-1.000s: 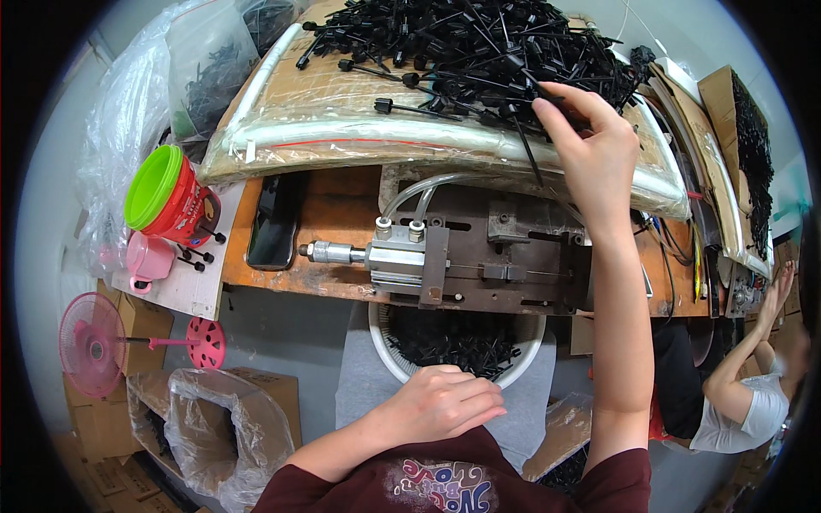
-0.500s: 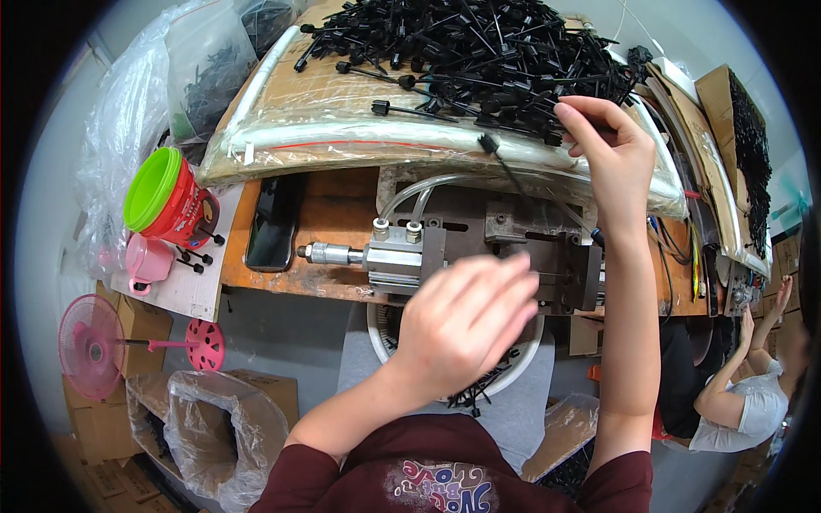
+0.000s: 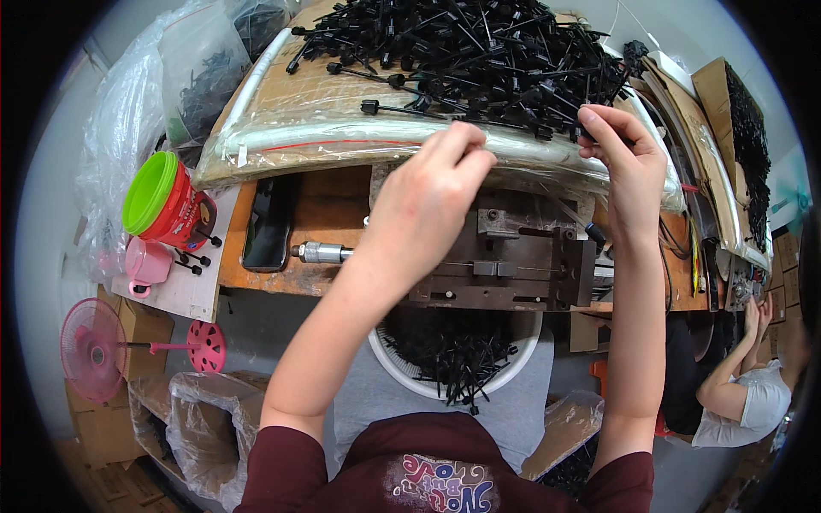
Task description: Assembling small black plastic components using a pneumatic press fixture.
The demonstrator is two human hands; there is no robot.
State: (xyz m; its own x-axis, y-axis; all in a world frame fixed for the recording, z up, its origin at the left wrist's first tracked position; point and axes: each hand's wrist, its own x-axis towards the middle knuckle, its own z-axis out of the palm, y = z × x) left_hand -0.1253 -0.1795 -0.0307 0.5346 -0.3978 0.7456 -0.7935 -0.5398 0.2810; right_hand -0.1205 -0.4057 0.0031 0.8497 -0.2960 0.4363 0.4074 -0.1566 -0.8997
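A heap of black plastic rods with knobbed heads (image 3: 479, 60) covers the far part of a cardboard tray (image 3: 342, 141) edged with white tubing and clear film. My right hand (image 3: 634, 167) is at the heap's near right edge, thumb and fingers pinched on one black knob-headed rod. My left hand (image 3: 428, 201) is raised over the tray's near edge, fingers bent together; what they hold, if anything, is hidden. Below them a dark metal fixture (image 3: 513, 291) with a small clamp block is on the wooden bench. My left hand and forearm cover most of its silver cylinder (image 3: 321, 252).
A white basin (image 3: 534, 359) of black rods rests on my lap. A phone (image 3: 269, 227), a red and green bucket (image 3: 171, 201) and a pink cup (image 3: 145, 263) are at left. A pink fan (image 3: 94, 350) stands beyond. Another person (image 3: 744, 393) works at right.
My left hand has moved up and away from the fixture to the tray edge. My right hand has shifted slightly right and down. The dangling rod seen earlier no longer shows.
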